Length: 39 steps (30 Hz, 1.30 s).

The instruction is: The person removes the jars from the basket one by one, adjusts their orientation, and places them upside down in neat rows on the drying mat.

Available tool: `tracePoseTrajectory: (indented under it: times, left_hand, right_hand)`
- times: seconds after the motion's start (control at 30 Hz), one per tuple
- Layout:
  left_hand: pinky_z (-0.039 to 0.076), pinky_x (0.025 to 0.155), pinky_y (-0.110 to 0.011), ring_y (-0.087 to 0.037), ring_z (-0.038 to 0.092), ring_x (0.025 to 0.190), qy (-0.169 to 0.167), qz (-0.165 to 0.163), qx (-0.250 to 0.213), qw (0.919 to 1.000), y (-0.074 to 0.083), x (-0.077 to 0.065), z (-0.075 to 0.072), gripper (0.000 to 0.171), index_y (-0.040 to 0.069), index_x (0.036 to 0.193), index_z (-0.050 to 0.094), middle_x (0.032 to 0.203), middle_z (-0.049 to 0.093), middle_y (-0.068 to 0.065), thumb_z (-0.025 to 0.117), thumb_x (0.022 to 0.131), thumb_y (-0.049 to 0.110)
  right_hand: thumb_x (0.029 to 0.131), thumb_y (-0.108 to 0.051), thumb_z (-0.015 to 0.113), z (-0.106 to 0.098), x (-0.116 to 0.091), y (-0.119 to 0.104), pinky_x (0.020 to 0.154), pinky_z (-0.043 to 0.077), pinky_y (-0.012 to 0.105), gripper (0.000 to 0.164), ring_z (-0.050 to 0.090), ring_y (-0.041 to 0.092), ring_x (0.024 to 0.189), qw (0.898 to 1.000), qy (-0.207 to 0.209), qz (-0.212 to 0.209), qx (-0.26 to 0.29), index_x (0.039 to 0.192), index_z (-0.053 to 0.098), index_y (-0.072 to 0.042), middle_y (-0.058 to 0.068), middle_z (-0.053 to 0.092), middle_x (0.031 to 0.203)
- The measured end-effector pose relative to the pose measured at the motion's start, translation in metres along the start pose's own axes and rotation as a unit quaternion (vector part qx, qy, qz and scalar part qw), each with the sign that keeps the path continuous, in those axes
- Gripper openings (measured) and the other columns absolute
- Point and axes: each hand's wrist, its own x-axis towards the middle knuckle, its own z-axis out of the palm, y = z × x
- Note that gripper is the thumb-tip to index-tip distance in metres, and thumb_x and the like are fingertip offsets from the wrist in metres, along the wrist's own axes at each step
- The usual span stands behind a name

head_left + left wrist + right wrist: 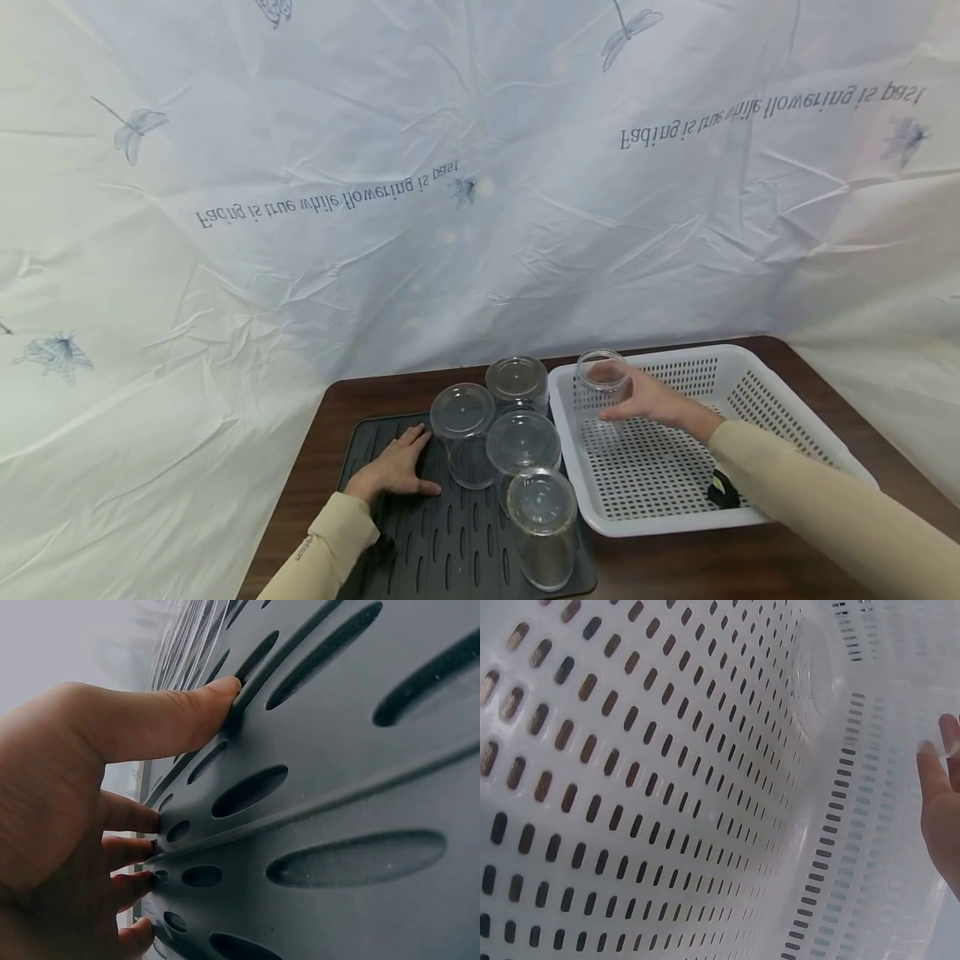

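Note:
My left hand (397,467) rests on a dark grey slotted drying mat (431,558), fingers spread. In the left wrist view its thumb and fingertips press on the mat's surface. Just right of it stands a clear cup (471,450), with more clear cups (525,442) (517,379) (546,533) close by in a cluster. My right hand (637,396) grips another clear cup (602,379) over the far left corner of a white perforated basket (652,529). Only part of the right hand (945,817) shows at the right edge of the right wrist view.
Mat and basket sit side by side on a dark brown wooden table (637,567). A white printed sheet (450,275) hangs behind the table. A small black device (722,490) shows beside the right sleeve, over the basket's floor.

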Motion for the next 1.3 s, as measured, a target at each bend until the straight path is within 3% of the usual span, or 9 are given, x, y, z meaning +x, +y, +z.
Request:
tracePoseTrajectory:
  times: [0.13, 0.3, 0.53, 0.87, 1.1, 1.3]
  left_hand:
    - [0.025, 0.114, -0.06, -0.042, 0.025, 0.145, 0.001, -0.001, 0.0, 1.0, 0.0, 0.0, -0.001, 0.099, -0.002, 0.148, 0.037, 0.157, 0.027, -0.023, 0.083, 0.074, 0.044]
    - [0.025, 0.115, -0.06, -0.042, 0.025, 0.145, -0.001, -0.004, -0.004, 1.0, 0.0, -0.001, -0.001, 0.099, -0.001, 0.148, 0.037, 0.157, 0.027, -0.022, 0.083, 0.074, 0.045]
    - [0.026, 0.114, -0.06, -0.041, 0.025, 0.145, 0.002, -0.009, -0.003, 1.0, -0.003, -0.001, 0.002, 0.099, 0.0, 0.148, 0.037, 0.157, 0.027, -0.022, 0.083, 0.074, 0.046]
    - [0.029, 0.111, -0.062, -0.044, 0.028, 0.143, 0.004, -0.007, -0.031, 0.9995, -0.005, -0.001, 0.001, 0.102, 0.004, 0.151, 0.035, 0.159, 0.024, -0.02, 0.083, 0.073, 0.048]
    - [0.036, 0.106, -0.063, -0.044, 0.027, 0.143, 0.026, 0.029, -0.081, 0.996, -0.007, -0.007, -0.008, 0.103, 0.005, 0.153, 0.029, 0.16, 0.017, -0.021, 0.083, 0.075, 0.044]
    - [0.036, 0.106, -0.063, -0.043, 0.026, 0.144, 0.051, 0.042, -0.094, 0.9933, -0.004, -0.013, -0.025, 0.105, 0.006, 0.154, 0.026, 0.161, 0.017, -0.018, 0.083, 0.075, 0.043]
  right_hand:
    - [0.077, -0.009, 0.083, 0.0, 0.001, 0.0, 0.084, 0.055, 0.029, 0.067, 0.058, 0.03, 0.117, 1.0, 0.019, 0.001, -0.024, 0.135, 0.051, -0.007, 0.017, 0.055, 0.135]
    - [0.076, -0.015, 0.084, 0.0, 0.0, -0.002, 0.082, 0.055, 0.029, 0.067, 0.059, 0.026, 0.115, 0.999, 0.027, 0.012, -0.038, 0.134, 0.052, -0.008, 0.015, 0.057, 0.133]
    - [0.076, -0.012, 0.084, 0.001, 0.001, -0.001, 0.086, 0.054, 0.028, 0.064, 0.058, 0.032, 0.117, 0.999, 0.025, 0.005, -0.037, 0.133, 0.053, -0.007, 0.016, 0.058, 0.132]
    - [0.077, -0.019, 0.084, -0.002, -0.003, -0.009, 0.081, 0.055, 0.03, 0.065, 0.058, 0.037, 0.114, 0.999, 0.021, 0.019, -0.028, 0.133, 0.053, -0.006, 0.018, 0.057, 0.131]
    - [0.076, -0.022, 0.085, -0.01, -0.006, -0.015, 0.08, 0.055, 0.028, 0.066, 0.06, 0.037, 0.113, 0.998, 0.039, 0.002, -0.044, 0.133, 0.054, -0.006, 0.018, 0.057, 0.132]
    - [0.076, -0.025, 0.085, -0.021, -0.01, -0.025, 0.075, 0.056, 0.03, 0.066, 0.06, 0.037, 0.111, 0.997, 0.046, 0.004, -0.057, 0.132, 0.056, -0.009, 0.015, 0.058, 0.129]
